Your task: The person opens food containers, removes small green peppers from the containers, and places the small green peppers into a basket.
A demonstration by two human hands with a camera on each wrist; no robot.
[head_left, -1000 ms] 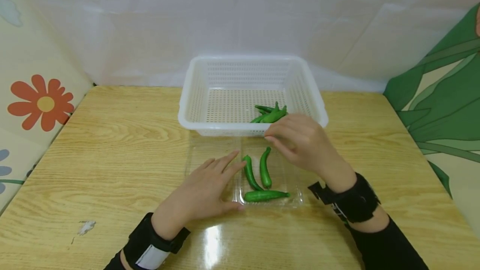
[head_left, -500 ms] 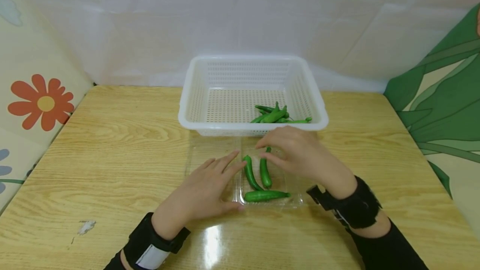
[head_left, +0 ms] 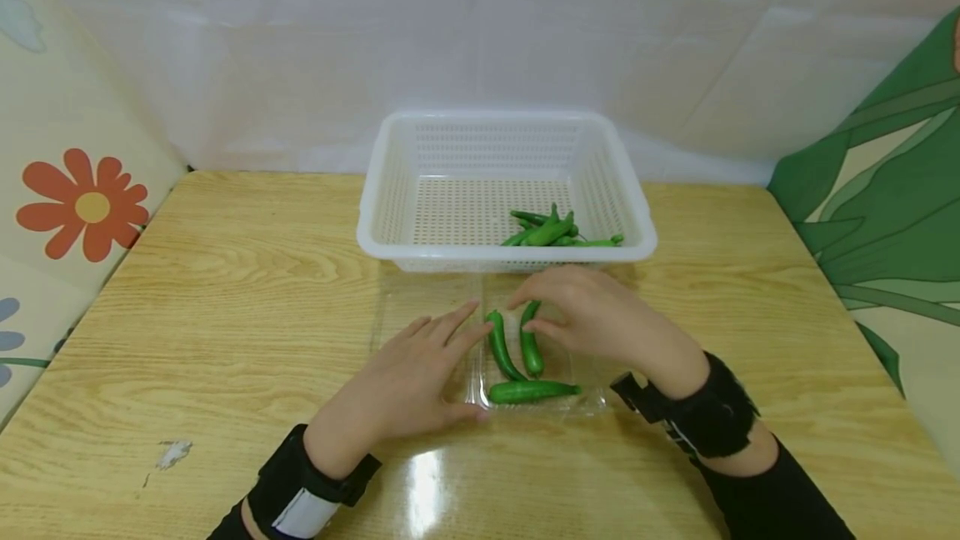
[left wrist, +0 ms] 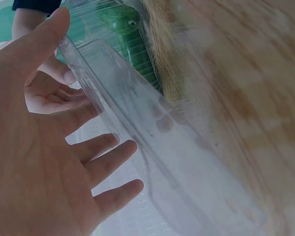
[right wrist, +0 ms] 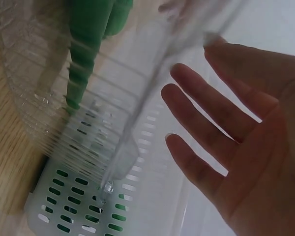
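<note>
A clear plastic clamshell container (head_left: pixel 588 402) lies unfolded on the table. Three green chili peppers sit in its right half: a left one (head_left: pixel 501 348), an upper one (head_left: pixel 531 348) and a crosswise one (head_left: pixel 528 392). My left hand (head_left: pixel 412 377) rests spread across the container's fold, thumb at the near edge. In the left wrist view its fingers are fairly straight along the clear plastic (left wrist: pixel 187 157). Over the upper pepper's stem end hovers my right hand (head_left: pixel 592 311), thumb and forefinger apart. In the right wrist view its fingers (right wrist: pixel 201 103) are loosely bent with nothing visibly gripped.
Behind the container stands a white perforated basket (head_left: pixel 465 252). Several green chili peppers (head_left: pixel 551 230) lie in its front right part. A white sheet (head_left: pixel 300 65) hangs at the back of the wooden table (head_left: pixel 225 298), with printed panels on both sides.
My right hand has drawn back from the basket's front rim to over the upper pepper, uncovering more peppers in the basket. That pepper's stem end has shifted slightly. My left hand stays put.
</note>
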